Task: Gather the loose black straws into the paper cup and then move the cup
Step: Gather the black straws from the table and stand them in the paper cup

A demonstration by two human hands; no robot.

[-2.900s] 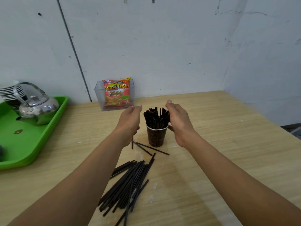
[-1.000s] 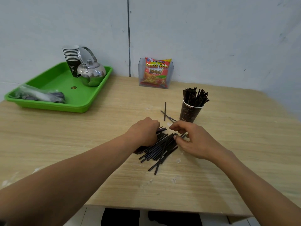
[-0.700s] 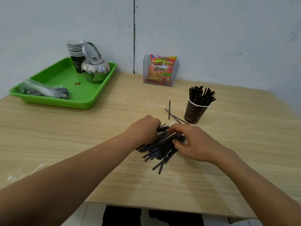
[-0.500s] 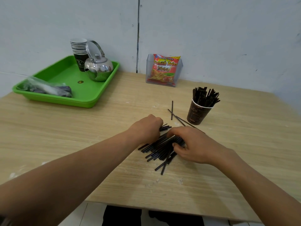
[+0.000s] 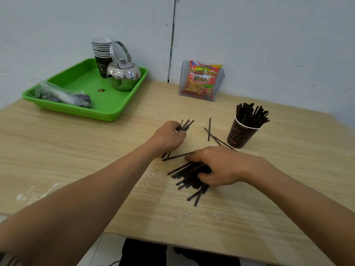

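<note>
A brown paper cup (image 5: 242, 135) marked "latte" stands at the right of the wooden table (image 5: 76, 150), packed with upright black straws (image 5: 251, 114). A pile of loose black straws (image 5: 187, 174) lies in the middle. My right hand (image 5: 217, 166) curls its fingers and thumb round that pile. My left hand (image 5: 169, 137) grips a small bunch of straws (image 5: 186, 124) whose ends stick out past my fingers, lifted away from the pile. A few single straws (image 5: 209, 129) lie on the table beside the cup.
A green tray (image 5: 80, 110) at the back left holds a steel kettle (image 5: 124, 74), a stack of paper cups (image 5: 100, 54) and a plastic bag (image 5: 61, 94). A clear holder with a red snack packet (image 5: 202, 80) stands against the wall.
My left hand has pulled a small bunch of straws out of the pile and moved up and left with it. My right hand has closed further round the remaining pile.
</note>
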